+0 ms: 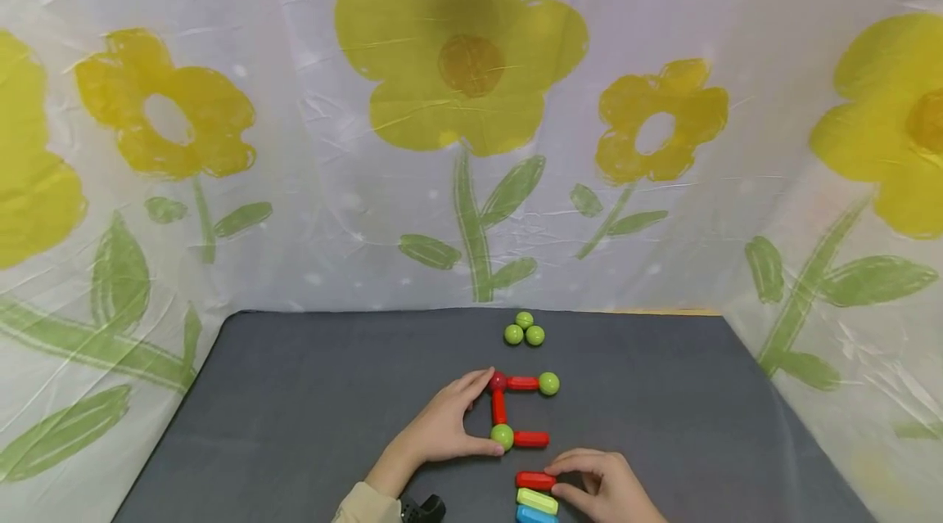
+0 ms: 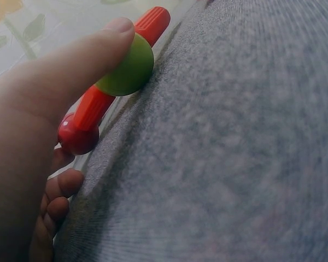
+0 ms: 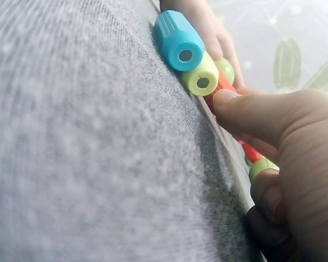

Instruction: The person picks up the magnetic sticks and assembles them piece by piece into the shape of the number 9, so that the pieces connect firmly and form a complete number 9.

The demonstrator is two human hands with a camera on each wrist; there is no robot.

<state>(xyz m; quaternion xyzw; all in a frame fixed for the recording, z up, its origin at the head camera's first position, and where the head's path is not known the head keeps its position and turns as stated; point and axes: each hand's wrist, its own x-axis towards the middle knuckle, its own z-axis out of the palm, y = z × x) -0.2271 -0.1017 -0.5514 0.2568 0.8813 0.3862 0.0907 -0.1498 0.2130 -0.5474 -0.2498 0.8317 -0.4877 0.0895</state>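
A C-shaped build of magnetic sticks and balls lies on the dark table: a red ball (image 1: pixel 498 380) and a green ball (image 1: pixel 503 436) joined by a red stick (image 1: pixel 499 408). Two more red sticks point right, the far one ending in another green ball (image 1: pixel 548 384). My left hand (image 1: pixel 446 426) holds the build's left side, thumb on the near green ball (image 2: pixel 128 68), fingers by the red ball (image 2: pixel 78 135). My right hand (image 1: pixel 606 484) pinches the right end of a loose red stick (image 1: pixel 535 480). Close beside that stick lie a yellow-green stick (image 3: pixel 201 78) and a blue stick (image 3: pixel 179 42).
Three green balls (image 1: pixel 524 329) sit clustered near the far edge of the table (image 1: pixel 331 392). A flower-printed curtain (image 1: pixel 309 138) hangs behind and at both sides. A black strap (image 1: pixel 423 509) shows at my left wrist.
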